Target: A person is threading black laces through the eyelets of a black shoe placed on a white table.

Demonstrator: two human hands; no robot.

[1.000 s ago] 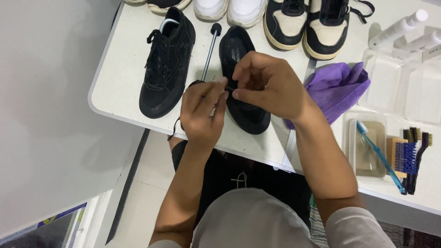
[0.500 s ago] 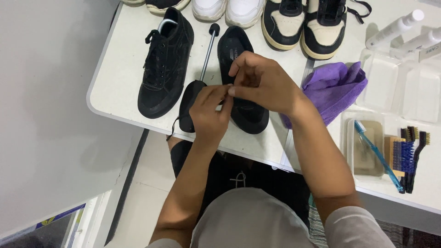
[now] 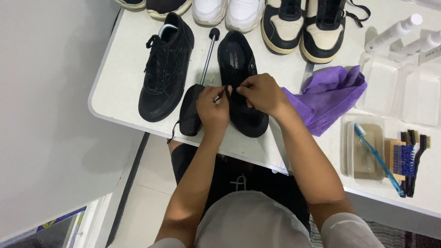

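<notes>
Looking down from the head camera, a seated person works at a white bench [image 3: 124,98] with both bare hands meeting over a black low-top shoe [image 3: 241,82]. This shoe lies near the front edge of the bench, toe towards the person, its opening with a printed insole facing up.

Left hand [image 3: 213,110] is closed, fingertips pinched on a thin black lace at the shoe's upper. Right hand [image 3: 259,94] is also closed, fingers curled and pinching the same lace just beside the left hand; the two hands almost touch. How the lace runs through the eyelets cannot be told, as the hands cover it.

Just left of the held shoe lies a black shoe tree [image 3: 190,112], its rounded front piece under the left hand's wrist side and its thin metal rod with a black knob [image 3: 214,33] pointing away from the person. Further left stands a matching black sneaker [image 3: 165,69], laced, upright on its sole.

Along the far edge of the bench sit more shoes: a white pair [image 3: 227,11] and a black and cream pair [image 3: 305,25].

Right of the hands, a crumpled purple cloth [image 3: 328,96] touches the right forearm. Beyond it are clear plastic trays [image 3: 399,87], white spray bottles [image 3: 395,32], a tub [image 3: 367,154] with a blue toothbrush [image 3: 379,158] laid across it, and small brushes [image 3: 411,154].
</notes>
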